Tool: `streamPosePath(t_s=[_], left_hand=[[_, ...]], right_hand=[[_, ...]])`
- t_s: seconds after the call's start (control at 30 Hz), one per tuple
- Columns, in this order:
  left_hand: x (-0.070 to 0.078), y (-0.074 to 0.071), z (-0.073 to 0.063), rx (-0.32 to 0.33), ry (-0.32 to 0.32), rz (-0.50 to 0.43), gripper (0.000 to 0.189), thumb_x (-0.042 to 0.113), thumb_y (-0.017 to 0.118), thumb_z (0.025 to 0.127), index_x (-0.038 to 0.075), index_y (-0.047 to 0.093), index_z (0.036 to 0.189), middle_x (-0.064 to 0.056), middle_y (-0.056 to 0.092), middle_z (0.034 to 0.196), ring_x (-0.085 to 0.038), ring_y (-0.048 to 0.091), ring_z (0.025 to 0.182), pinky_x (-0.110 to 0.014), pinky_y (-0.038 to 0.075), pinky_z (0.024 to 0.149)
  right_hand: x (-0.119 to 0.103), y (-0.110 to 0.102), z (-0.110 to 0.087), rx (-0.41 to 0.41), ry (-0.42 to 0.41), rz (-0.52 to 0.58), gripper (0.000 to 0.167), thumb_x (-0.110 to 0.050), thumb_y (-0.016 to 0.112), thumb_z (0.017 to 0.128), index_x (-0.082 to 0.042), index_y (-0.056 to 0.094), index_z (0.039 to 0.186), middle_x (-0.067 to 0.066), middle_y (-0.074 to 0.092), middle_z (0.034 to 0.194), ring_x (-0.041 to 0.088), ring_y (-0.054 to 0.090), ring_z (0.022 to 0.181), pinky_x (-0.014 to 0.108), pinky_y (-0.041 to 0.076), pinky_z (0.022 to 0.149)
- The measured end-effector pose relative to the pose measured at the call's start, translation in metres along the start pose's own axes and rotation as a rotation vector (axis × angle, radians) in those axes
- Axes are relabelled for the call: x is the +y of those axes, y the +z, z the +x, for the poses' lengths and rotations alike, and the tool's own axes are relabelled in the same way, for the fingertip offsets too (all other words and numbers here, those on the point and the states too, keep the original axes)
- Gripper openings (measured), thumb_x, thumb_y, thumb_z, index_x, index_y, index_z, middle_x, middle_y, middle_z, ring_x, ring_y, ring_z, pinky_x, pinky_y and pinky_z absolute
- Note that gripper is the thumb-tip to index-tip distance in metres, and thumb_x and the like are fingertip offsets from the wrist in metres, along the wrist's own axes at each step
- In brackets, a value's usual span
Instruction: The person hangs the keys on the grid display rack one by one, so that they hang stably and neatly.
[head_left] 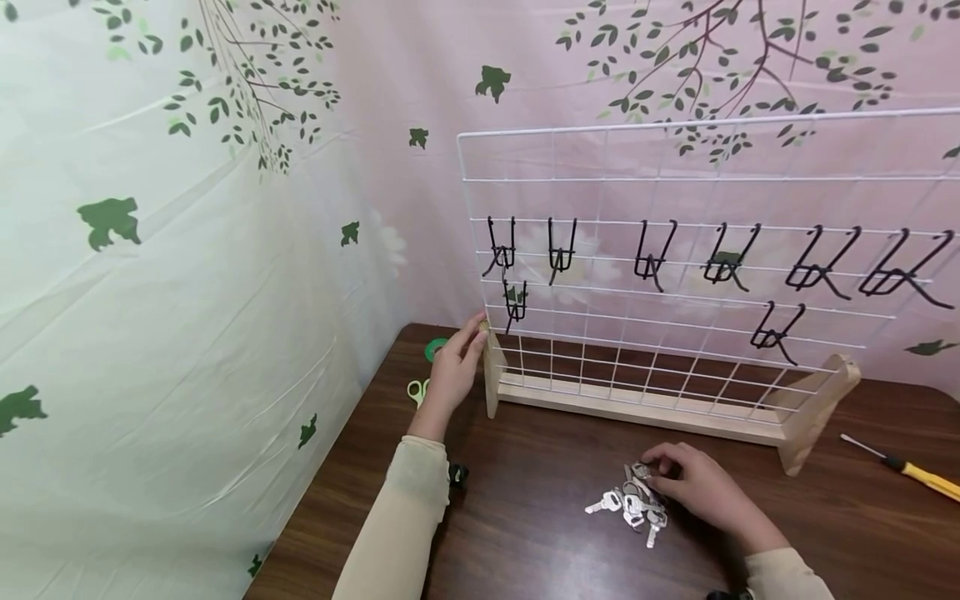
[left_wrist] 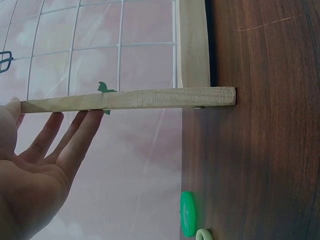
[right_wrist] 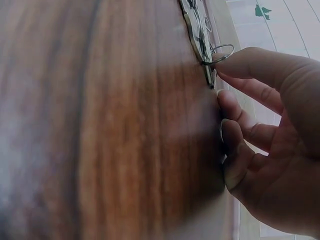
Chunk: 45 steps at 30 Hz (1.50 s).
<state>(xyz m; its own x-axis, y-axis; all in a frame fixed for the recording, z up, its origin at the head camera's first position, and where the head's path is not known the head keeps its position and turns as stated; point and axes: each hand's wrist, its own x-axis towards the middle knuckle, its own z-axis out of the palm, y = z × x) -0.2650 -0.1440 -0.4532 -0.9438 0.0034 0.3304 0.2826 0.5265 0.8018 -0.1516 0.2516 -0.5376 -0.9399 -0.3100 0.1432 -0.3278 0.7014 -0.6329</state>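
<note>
Wooden post met your left hand, its fingers nearly straight, well placed for steadying. Your right hand pinched the keys, bunched on the table before the rack; holding by the ring seemed surest to keep them together.

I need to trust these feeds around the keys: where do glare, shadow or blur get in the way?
Head: pale glare on the tabletop below and left of the keys, a dark shadow beneath the right hand; right wrist: near tabletop badly blurred, keys only edge-on; left wrist: left hand dim, wooden upright fairly sharp.
</note>
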Motion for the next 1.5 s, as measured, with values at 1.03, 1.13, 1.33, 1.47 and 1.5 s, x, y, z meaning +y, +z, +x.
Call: streamPosePath(t_s=[1.03,1.13,1.33,1.47,1.5], left_hand=[[-0.003,0.002,0.003,0.014,0.010,-0.013,0.046,0.049,0.053,0.112,0.034,0.057,0.155,-0.011,0.068,0.148,-0.031,0.066,0.137,-0.054,0.056,0.111],[-0.003,0.002,0.002,0.008,0.006,-0.010,0.047,0.049,0.052,0.112,0.033,0.057,0.156,-0.011,0.068,0.149,-0.031,0.067,0.135,-0.054,0.057,0.110],[-0.002,0.002,0.000,0.006,-0.004,0.003,0.047,0.050,0.052,0.112,0.035,0.056,0.157,-0.010,0.066,0.151,-0.031,0.066,0.136,-0.054,0.057,0.110],[-0.002,0.003,0.001,0.006,-0.006,0.005,0.048,0.051,0.051,0.111,0.037,0.055,0.157,-0.010,0.065,0.152,-0.031,0.065,0.137,-0.055,0.057,0.111],[-0.001,0.003,0.001,0.006,-0.005,0.006,0.048,0.051,0.051,0.111,0.037,0.055,0.157,-0.010,0.065,0.152,-0.031,0.065,0.138,-0.054,0.057,0.111]], right_hand=[[-0.010,-0.005,0.015,-0.119,0.044,0.042,0.024,-0.017,0.087,0.088,-0.010,0.070,0.103,-0.004,0.058,0.082,-0.003,0.045,0.072,0.023,0.040,0.065],[-0.011,-0.006,0.017,-0.143,0.063,0.064,0.027,-0.017,0.088,0.085,-0.007,0.067,0.100,-0.001,0.059,0.083,-0.002,0.045,0.072,0.023,0.041,0.065],[-0.017,-0.007,0.018,-0.155,0.140,0.049,0.030,-0.016,0.088,0.080,-0.007,0.064,0.097,0.000,0.061,0.087,0.003,0.049,0.077,0.022,0.043,0.068],[-0.021,-0.008,0.019,-0.152,0.187,0.042,0.031,-0.017,0.086,0.080,-0.007,0.063,0.097,0.000,0.064,0.088,0.007,0.051,0.076,0.022,0.043,0.067],[-0.022,-0.008,0.020,-0.151,0.199,0.045,0.030,-0.017,0.086,0.080,-0.007,0.063,0.098,0.000,0.064,0.088,0.008,0.052,0.076,0.023,0.043,0.066]])
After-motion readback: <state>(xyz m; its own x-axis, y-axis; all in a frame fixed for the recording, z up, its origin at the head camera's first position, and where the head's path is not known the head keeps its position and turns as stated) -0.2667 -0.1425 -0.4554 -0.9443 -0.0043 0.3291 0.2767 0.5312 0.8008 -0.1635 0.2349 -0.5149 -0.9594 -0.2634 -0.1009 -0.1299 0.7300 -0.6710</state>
